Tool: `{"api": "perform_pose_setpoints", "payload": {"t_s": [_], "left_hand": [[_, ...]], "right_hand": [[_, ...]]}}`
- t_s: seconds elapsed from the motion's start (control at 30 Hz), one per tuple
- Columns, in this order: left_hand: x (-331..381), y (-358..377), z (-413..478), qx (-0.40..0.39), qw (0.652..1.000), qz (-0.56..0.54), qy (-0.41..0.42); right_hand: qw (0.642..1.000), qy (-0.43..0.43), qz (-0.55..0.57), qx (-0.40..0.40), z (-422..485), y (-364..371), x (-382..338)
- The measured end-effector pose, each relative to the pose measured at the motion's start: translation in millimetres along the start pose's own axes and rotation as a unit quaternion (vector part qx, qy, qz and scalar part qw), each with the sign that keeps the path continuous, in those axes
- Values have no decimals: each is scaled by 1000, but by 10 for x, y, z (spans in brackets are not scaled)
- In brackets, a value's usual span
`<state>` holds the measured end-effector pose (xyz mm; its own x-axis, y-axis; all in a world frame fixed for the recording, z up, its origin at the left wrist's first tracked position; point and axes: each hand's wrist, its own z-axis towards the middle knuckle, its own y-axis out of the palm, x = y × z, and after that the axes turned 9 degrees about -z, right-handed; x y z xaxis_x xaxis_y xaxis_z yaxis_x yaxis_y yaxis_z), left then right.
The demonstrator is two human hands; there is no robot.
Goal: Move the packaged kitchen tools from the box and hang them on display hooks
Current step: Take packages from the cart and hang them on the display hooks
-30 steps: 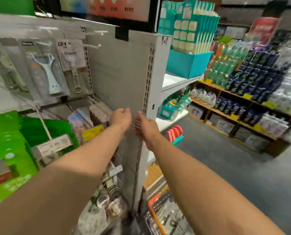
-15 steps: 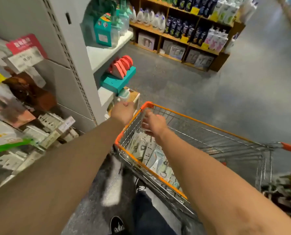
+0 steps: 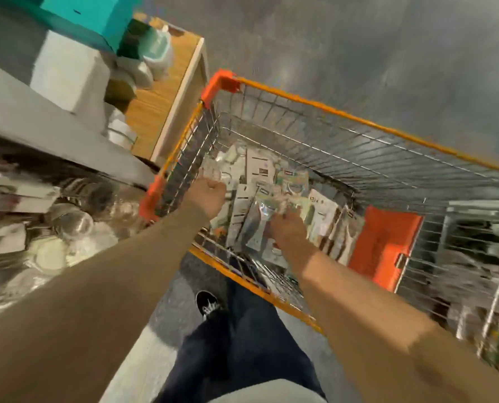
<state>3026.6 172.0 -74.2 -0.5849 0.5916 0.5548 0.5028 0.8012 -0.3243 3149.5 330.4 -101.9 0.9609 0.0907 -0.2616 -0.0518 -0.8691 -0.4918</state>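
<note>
Several packaged kitchen tools (image 3: 271, 181) lie in a heap on the floor of an orange-rimmed wire shopping cart (image 3: 341, 116). My right hand (image 3: 289, 229) is down inside the cart, its fingers curled on a shiny clear package (image 3: 255, 223) at the near side of the heap. My left hand (image 3: 209, 194) is lower left of the heap near the cart's left wall, fingers bent close to a pale package (image 3: 213, 170). Motion blur hides whether it holds anything. No display hooks are in view.
An orange plastic seat flap (image 3: 383, 248) closes the cart's right end. A grey shelf upright (image 3: 53, 132) and hanging goods (image 3: 53, 237) stand at the left. A wooden low shelf (image 3: 161, 103) lies beyond them. My leg and shoe (image 3: 210, 308) are below the cart, on grey floor.
The view has swung from the display wall down to the cart. Both hands dropped from the wall past the cart rim into the basket, and the right one reached a clear package.
</note>
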Motion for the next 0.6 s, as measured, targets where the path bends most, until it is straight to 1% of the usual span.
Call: {"api": "perform_pose_setpoints", "payload": {"t_s": [0.13,0.2,0.27,0.33,0.4,0.43,0.47,0.53,0.57,0.6], "left_hand": [[-68,325,254,-24,999,40,-14],[-83,469,300,-49,996,64,-23],[-97,618,330,-80,992,96,-16],[-99,748,325,-86,989,121,1],[-105,857,323,-73,983,165,23],[-135,905,349,-62,979,192,32],[-158,947,364,-56,975,213,34],[-219,1057,415,-59,969,238,32],[-256,1092,435,-55,968,243,32],[-289,1127,450,-49,967,247,26]], "right_hand": [[997,64,-32,27,211,-36,171],[994,79,-47,66,293,-62,252],[989,90,-37,112,358,-67,313],[985,84,-38,146,416,-98,336],[982,41,-68,171,476,-110,333],[980,5,-97,173,494,-100,296],[979,-38,-119,159,496,-80,238],[975,-102,-172,95,549,10,166],[970,-114,-204,65,578,57,144],[966,-104,-232,47,593,81,127]]}}
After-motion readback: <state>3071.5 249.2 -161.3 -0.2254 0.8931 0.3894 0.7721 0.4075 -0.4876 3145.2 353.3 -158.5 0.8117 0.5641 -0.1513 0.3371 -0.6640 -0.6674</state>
